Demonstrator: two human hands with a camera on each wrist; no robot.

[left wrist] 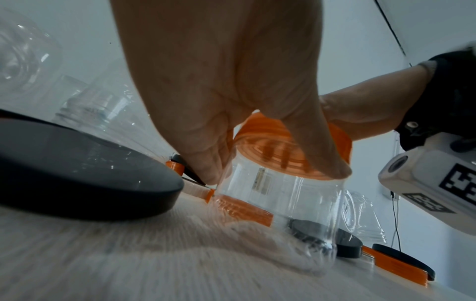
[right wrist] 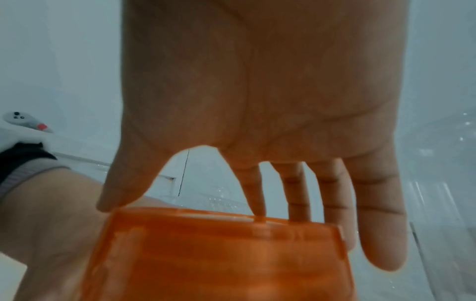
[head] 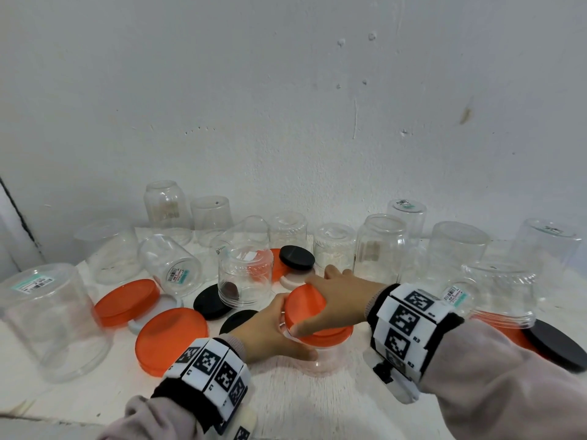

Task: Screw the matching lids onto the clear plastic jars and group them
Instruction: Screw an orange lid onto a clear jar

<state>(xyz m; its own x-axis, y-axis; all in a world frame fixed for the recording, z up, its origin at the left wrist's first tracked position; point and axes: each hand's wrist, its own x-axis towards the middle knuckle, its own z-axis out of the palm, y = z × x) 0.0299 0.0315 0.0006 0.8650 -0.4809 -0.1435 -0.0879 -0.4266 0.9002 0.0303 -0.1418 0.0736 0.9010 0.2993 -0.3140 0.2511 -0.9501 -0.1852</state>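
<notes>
A small clear jar (head: 320, 357) stands upright near the middle front of the white table, with an orange lid (head: 309, 308) on its mouth. My left hand (head: 273, 328) grips the jar's body from the left; in the left wrist view its fingers (left wrist: 316, 154) wrap the clear jar (left wrist: 278, 199) just under the orange lid (left wrist: 340, 140). My right hand (head: 336, 300) lies over the lid from the right, thumb and fingers curled round its rim. The right wrist view shows the orange lid (right wrist: 219, 254) under the right hand's fingertips (right wrist: 257, 203).
Several clear jars stand upside down along the wall, among them a big one (head: 54, 319) at the left and one (head: 244, 274) just behind my hands. Loose orange lids (head: 171, 338) and black lids (head: 211, 301) lie between them. Another black lid (head: 559, 344) lies at the right.
</notes>
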